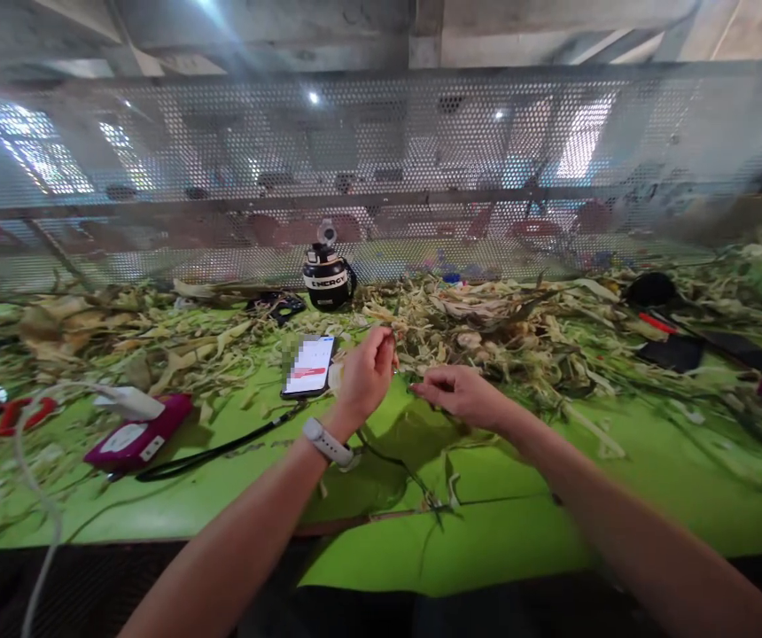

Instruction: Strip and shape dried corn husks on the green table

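My left hand (368, 377), with a white watch (328, 441) on its wrist, is raised over the green tabletop (414, 554). Its fingers are curled closed, and whatever they hold is hidden. To its right, my right hand (464, 396) is pinched, thumb and forefinger together. Its fingertips point at the left hand across a small gap; something too small to name may be between them. Just beyond both hands lies a heap of dry corn husks (507, 323), torn into strips. A lit phone (307, 377) rests beside my left hand, with a black strap (221, 452) attached.
A magenta power bank (138, 434) with a white cable (39, 496) lies at left, near red handles (26, 415). A black bottle (326, 282) stands at the back before a perforated metal screen (408, 151). More husks (121, 332) spread left. A black flat object (673, 353) lies right.
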{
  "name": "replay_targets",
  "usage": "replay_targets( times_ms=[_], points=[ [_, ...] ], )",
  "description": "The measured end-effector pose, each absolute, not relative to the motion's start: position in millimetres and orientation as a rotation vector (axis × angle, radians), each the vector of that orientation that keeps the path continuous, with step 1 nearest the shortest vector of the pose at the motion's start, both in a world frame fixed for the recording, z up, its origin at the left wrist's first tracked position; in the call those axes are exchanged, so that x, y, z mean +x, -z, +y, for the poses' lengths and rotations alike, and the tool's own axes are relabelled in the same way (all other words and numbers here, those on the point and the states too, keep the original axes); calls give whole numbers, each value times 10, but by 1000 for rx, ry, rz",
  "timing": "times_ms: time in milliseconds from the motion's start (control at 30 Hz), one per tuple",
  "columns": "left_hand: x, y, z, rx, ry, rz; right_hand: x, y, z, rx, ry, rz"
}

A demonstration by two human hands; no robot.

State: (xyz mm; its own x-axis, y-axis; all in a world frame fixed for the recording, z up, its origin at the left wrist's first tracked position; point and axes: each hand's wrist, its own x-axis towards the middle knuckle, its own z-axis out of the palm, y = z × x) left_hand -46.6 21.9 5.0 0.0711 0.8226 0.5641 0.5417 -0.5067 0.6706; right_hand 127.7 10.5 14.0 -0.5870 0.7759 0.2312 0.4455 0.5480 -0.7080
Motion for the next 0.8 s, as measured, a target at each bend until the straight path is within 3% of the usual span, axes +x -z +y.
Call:
replay_targets(
  times_ms=[133,300,533,633,800],
  points=[
    [-426,11,257,1866,-1457,1182,1353,-119,152,-1200,-401,-2208],
    [-416,71,311,1888,-1560,1270,1389,-190,128,-1247,-180,-2124],
    [-386,23,260,2004,-1617,1475,1423,-249,86,-956,35,-1549],
    [-355,3,216,2066,-1616,1471,1375,-230,99,-924,-326,-1441],
    [-310,18,170,2160,-1622,1439,1192,-217,88,-973,-1387,-1329]
  ],
)
